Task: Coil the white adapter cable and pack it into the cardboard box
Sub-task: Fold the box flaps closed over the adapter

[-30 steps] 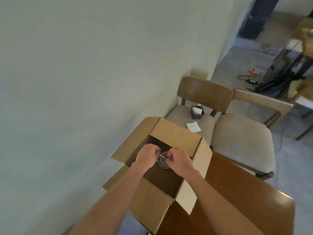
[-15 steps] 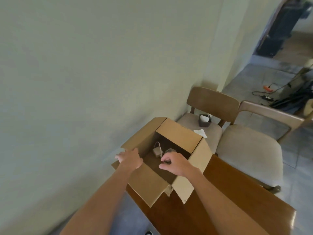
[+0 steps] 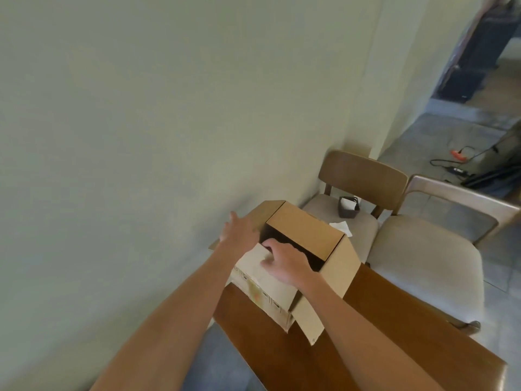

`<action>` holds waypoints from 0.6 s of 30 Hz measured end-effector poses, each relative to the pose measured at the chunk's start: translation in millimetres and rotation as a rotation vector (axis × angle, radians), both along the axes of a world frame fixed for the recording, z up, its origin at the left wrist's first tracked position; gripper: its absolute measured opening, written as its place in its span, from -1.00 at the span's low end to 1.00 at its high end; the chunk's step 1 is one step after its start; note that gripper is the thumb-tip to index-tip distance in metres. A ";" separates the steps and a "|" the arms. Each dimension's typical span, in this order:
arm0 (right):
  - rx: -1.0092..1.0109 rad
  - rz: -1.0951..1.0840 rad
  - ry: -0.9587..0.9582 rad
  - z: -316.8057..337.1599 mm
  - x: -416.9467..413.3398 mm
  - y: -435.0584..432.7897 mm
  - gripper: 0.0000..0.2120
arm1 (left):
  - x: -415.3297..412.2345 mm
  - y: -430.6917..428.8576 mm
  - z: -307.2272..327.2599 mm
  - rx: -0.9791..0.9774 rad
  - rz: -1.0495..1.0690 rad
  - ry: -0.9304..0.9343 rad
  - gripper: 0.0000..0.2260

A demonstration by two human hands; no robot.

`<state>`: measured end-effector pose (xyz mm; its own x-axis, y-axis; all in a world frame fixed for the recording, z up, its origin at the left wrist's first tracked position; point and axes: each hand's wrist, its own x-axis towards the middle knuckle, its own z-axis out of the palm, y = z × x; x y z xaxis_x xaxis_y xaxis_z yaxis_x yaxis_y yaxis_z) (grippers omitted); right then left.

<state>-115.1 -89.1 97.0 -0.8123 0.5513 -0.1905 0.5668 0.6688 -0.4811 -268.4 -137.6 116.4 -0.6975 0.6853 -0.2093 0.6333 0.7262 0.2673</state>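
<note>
Box flap [image 3: 249,263] has lifted, inside right-hand grip [image 3: 286,266].

Soft dim daylight, brighter at far right, motion blur, wide-angle bending at edges

The left forearm [image 3: 169,314] and the right forearm [image 3: 366,334] are bare along their whole visible length, from the lower edge of the head view up to the wrists. The left hand [image 3: 239,232] and the right hand [image 3: 284,263] are bare as well, both seen from the back, with the right hand's knuckles showing as low ridges. The view is too soft to show nails
</note>
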 end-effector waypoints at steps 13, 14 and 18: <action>0.167 -0.128 -0.421 -73.4 14.5 33.8 0.01 | 4.4 -5.5 -81.0 -0.285 -0.485 -0.003 -0.68; 0.152 -0.129 -0.436 -75.4 15.3 37.7 0.04 | 2.7 -4.5 -83.6 -0.279 -0.467 -0.011 -0.68; 0.110 -0.149 -0.438 -74.5 17.0 49.6 0.14 | -9.1 -2.0 -85.0 -0.004 -0.223 -0.069 -0.62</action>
